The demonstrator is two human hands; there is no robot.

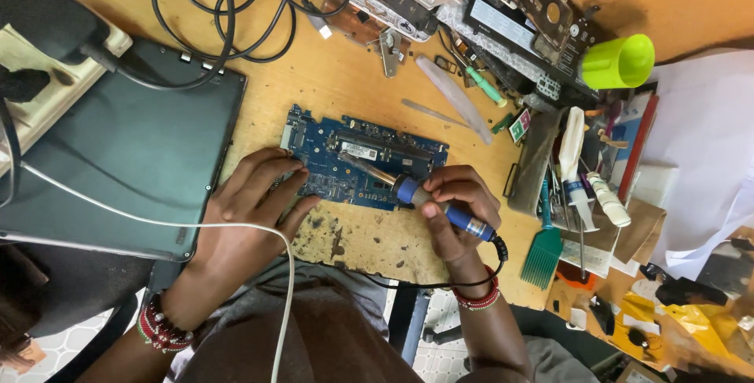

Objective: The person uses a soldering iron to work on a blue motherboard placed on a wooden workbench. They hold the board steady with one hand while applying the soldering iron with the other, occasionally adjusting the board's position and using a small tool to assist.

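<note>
- We see the right hand (459, 210) closed around the blue handle of a soldering iron (428, 196), held like a pen, with the metal tip slanting up and left onto a blue circuit board (357, 159).
- We see the left hand (251, 202) lying flat and mostly open, fingers spread, pressing on the left end of the circuit board; it grips nothing.
- The circuit board lies flat on a worn wooden table (345, 76), near its front edge, between the two hands.
- Just left of the board we find a closed dark laptop (118, 155), with a white cable (157, 222) running across it and over the left wrist.
- To the right we note a green brush (543, 249), and farther back a lime green cup (620, 61) lying on its side.
- Black cables (228, 14) loop at the back.
</note>
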